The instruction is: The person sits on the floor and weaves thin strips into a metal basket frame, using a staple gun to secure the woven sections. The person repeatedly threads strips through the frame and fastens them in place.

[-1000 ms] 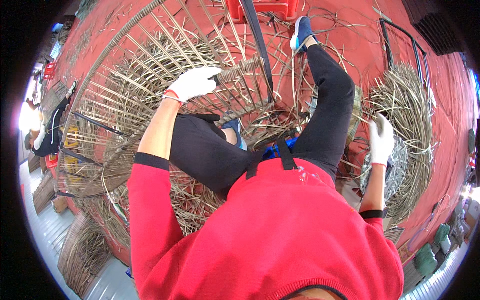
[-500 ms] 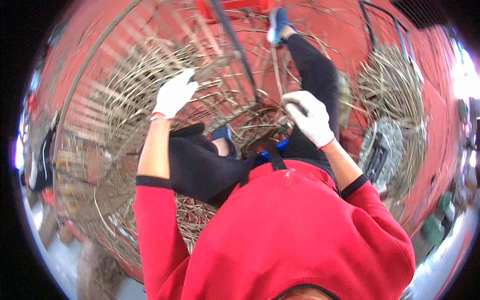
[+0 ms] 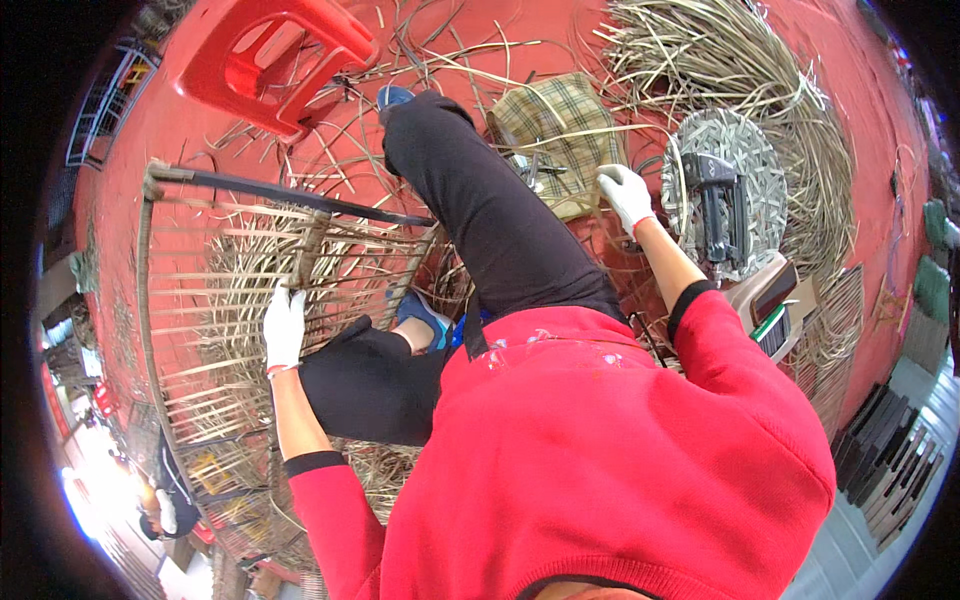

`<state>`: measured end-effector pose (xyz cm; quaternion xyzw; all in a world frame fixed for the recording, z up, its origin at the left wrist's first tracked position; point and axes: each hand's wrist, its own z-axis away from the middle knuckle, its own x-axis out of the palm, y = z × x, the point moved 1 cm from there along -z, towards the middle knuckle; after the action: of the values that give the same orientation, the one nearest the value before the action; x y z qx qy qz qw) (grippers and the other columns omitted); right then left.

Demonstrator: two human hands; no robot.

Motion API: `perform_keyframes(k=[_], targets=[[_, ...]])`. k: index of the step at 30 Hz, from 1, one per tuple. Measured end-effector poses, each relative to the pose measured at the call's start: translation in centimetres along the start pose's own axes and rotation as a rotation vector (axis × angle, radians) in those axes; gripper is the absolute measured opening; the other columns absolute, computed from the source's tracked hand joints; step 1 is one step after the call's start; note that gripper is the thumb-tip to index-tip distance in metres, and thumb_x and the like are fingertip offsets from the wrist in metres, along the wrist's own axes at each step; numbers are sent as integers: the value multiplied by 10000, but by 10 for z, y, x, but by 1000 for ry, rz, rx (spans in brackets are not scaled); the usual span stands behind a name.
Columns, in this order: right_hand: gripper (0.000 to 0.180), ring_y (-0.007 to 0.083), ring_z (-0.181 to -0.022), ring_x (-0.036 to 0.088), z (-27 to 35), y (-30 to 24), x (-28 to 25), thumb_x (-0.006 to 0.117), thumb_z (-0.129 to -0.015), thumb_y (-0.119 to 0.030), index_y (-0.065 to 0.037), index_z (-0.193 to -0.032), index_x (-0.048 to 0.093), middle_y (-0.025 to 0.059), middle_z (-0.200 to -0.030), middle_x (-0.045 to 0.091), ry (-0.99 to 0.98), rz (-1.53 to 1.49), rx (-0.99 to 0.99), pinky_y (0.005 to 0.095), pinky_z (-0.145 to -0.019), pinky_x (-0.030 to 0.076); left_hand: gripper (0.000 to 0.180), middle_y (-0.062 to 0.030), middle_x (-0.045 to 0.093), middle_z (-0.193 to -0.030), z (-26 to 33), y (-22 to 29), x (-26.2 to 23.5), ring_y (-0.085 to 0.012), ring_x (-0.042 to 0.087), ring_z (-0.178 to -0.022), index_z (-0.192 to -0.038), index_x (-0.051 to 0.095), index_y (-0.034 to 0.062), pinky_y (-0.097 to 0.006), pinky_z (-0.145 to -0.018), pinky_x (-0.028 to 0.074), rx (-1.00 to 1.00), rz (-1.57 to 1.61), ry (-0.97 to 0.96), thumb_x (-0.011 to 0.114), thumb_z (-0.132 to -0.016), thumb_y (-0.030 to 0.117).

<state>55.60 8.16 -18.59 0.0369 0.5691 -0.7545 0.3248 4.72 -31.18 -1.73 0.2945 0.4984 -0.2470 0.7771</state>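
Sitting on the red floor (image 3: 880,120), the person has two white-gloved hands, held well apart. The left hand (image 3: 284,328) rests on one big cane frame (image 3: 215,300) beside the knee; it seems to grip a slat. The right hand (image 3: 626,193) now reaches out by one checked cushion (image 3: 555,135), away from the lap where it was before. One red stool (image 3: 270,60) stands behind.

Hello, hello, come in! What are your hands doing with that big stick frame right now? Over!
Left hand gloved, resting on the woven cane frame. Right hand gloved, reaching among loose cane strips beside the checked cushion. Own outstretched leg lies between both hands.
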Motion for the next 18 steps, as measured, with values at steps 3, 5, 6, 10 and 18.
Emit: perform_keyframes(k=[3, 5, 6, 10, 18], targets=[[246, 293, -997, 702, -14, 13, 11, 625, -929, -214, -71, -1100, 730, 149, -1061, 743, -50, 112, -81, 362, -893, 526, 449, -244, 663, -1234, 5, 11, 1, -440, 630, -1112, -1412, 526, 89, -495, -948, 484, -74, -77, 51, 547, -1025, 317], [245, 310, -1005, 700, -28, 12, 24, 642, -922, -234, -75, -1086, 732, 144, -1062, 744, -116, 132, -112, 372, -894, 526, 441, -227, 674, -1228, 7, 16, 4, -413, 639, -1121, -1391, 544, 81, -478, -959, 483, -157, -179, 89, 555, -1023, 324], [253, 320, -1010, 698, -36, 11, 32, 646, -921, -246, -76, -1088, 730, 146, -1064, 744, -142, 156, -152, 379, -897, 526, 437, -219, 673, -1245, 8, 17, 3, -396, 637, -1147, -1383, 555, 65, -461, -982, 480, -155, -117, 105, 565, -1020, 309], [280, 343, -1049, 690, -64, 16, 62, 640, -917, -294, -98, -1094, 731, 166, -1073, 737, -397, 337, -29, 425, -907, 527, 453, -195, 652, -1326, 14, 6, -18, -333, 620, -1217, -1403, 564, 40, -395, -1055, 448, -163, -114, 144, 614, -993, 224], [294, 399, -938, 707, -106, 51, 148, 560, -941, -225, -117, -1158, 727, 190, -1058, 731, -600, 1011, -414, 511, -831, 555, 477, -207, 611, -1393, -23, -38, -43, -351, 575, -1275, -1433, 553, 41, -396, -1095, 422, -239, -9, 208, 601, -1004, 245]])
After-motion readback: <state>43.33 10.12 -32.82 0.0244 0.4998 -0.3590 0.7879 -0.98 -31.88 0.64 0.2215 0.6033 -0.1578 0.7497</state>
